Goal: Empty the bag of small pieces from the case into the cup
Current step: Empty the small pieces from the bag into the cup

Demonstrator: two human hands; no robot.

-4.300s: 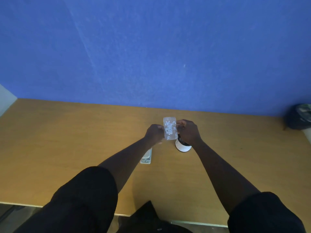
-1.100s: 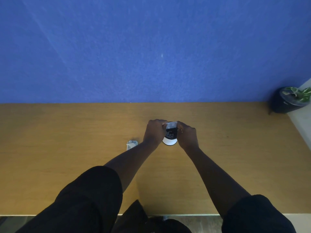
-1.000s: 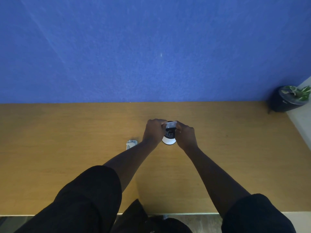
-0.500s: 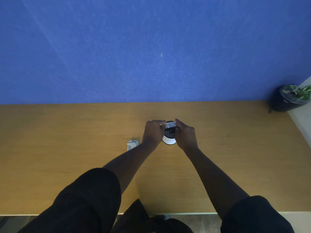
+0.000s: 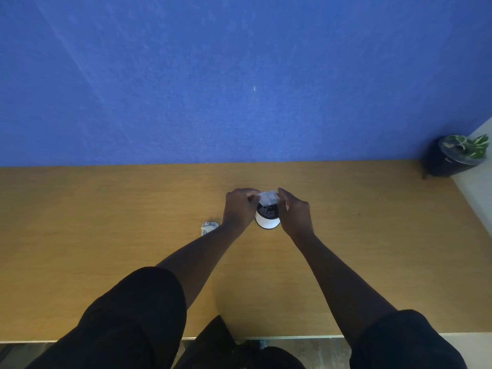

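Case half hidden, cup contents unclear

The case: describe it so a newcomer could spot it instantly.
On the long wooden table under the blue wall, look beside the left hand's wrist. The small pale grey case lies flat there, apart from the white cup between both hands.

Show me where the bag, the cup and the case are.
bag [image 5: 269, 198], head view, on its clear middle.
cup [image 5: 267, 223], head view, on its white near wall.
case [image 5: 208, 227], head view, on its visible end.
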